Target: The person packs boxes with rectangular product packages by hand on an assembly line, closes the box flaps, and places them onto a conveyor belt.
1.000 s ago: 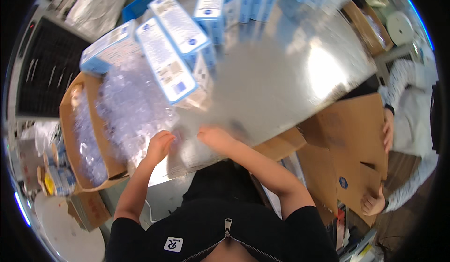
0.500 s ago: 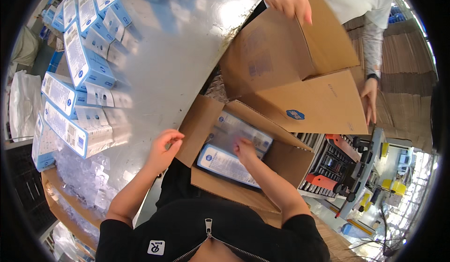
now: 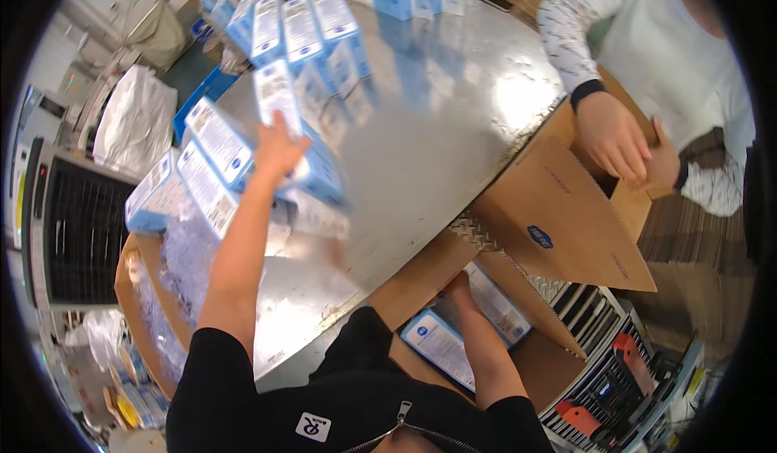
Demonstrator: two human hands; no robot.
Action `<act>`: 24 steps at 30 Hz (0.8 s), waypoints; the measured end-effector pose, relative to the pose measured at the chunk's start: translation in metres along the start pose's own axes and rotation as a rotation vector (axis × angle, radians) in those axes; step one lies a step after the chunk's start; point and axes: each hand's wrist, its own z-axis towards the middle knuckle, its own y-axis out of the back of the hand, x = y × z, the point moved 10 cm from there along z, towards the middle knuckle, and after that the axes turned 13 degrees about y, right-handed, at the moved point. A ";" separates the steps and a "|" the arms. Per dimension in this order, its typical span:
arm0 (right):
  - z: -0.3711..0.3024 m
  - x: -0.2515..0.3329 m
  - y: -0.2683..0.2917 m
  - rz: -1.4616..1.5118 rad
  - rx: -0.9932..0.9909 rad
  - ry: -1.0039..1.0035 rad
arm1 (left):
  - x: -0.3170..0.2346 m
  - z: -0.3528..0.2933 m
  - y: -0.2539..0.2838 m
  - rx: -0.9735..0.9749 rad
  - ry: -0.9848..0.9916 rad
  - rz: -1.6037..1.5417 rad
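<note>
My left hand [image 3: 279,152] reaches over the metal table and grips a blue-and-white box [image 3: 318,175], its fingers and thumb on the printed upper face; motion blurs the box's near end. Low in front of me stands an open brown carton [image 3: 431,276]. Inside it lie two flat boxes, a nearer box [image 3: 437,341] and a farther box [image 3: 498,303]. Between them my right forearm reaches down, with my right hand [image 3: 459,288] by the carton's far left inner side. The fingers of that hand are mostly hidden.
More blue-and-white boxes [image 3: 212,141] stand in rows on the table [image 3: 405,178]. At left, a carton [image 3: 133,291] holds clear plastic pieces [image 3: 182,267]. Across from me a co-worker's hands [image 3: 619,141] rest at another open carton [image 3: 558,210]. Stacked flat cardboard [image 3: 688,263] stands at right.
My left hand has moved from beside the carton out to a box on the table, which has shifted. My right hand has moved toward the carton's far left side. The view has turned left.
</note>
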 end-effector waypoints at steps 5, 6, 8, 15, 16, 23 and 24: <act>-0.015 0.023 0.051 -0.013 -0.033 -0.234 | -0.015 -0.181 -0.015 0.182 -0.419 0.234; -0.022 0.029 0.044 0.011 0.041 -0.204 | -0.004 -0.160 0.003 0.112 -0.377 0.138; -0.045 0.059 0.050 -0.114 0.316 -0.062 | 0.028 -0.085 0.042 -0.014 -0.308 -0.070; -0.090 0.379 0.260 -0.529 0.004 1.033 | 0.097 0.028 0.033 -0.184 0.087 0.154; -0.073 0.397 0.264 -0.681 -0.022 1.108 | 0.074 0.005 0.021 -0.114 -0.020 0.146; -0.006 0.403 0.220 -0.718 0.059 1.134 | 0.013 -0.133 0.026 0.005 -0.597 0.237; -0.013 0.404 0.218 -0.685 0.033 1.131 | 0.001 -0.133 0.032 -0.093 -0.556 0.215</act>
